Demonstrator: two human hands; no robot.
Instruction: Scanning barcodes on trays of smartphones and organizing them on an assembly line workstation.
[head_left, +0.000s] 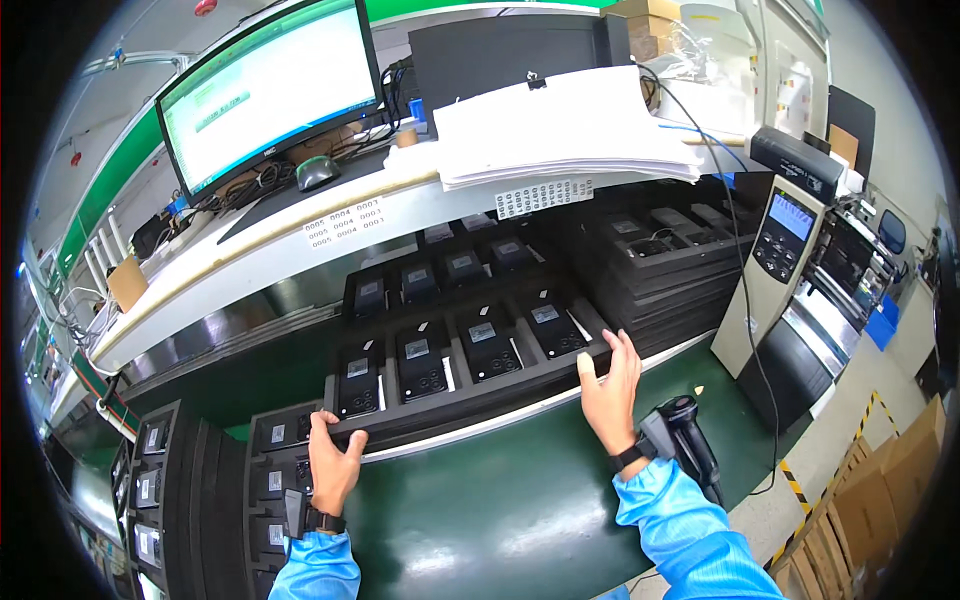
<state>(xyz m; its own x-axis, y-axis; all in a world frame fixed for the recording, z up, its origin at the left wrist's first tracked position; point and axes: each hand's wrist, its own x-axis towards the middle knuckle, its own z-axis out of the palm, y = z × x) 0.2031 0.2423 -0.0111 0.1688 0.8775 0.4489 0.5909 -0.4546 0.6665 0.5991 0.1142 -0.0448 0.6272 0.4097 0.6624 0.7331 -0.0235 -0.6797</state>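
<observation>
A black foam tray point(468, 396) lies in front of me on top of a stack of similar trays. Several black phones point(487, 347) sit in its slots, backs up, with small labels on them and white strips alongside. At the tray's front left corner, my left hand point(336, 465) has its thumb and fingers around the foam. My right hand point(612, 398) holds the front right corner, thumb at the front and fingers toward the side. Both wrists wear dark straps with grey boxes.
A handheld scanner point(688, 440) rests on the green table point(480, 520) beside my right wrist. Further right stands a label printer point(775, 270). Stacked foam trays point(660, 300) flank the back right, others point(200, 480) the left. The shelf above carries a monitor point(270, 100) and papers point(560, 125).
</observation>
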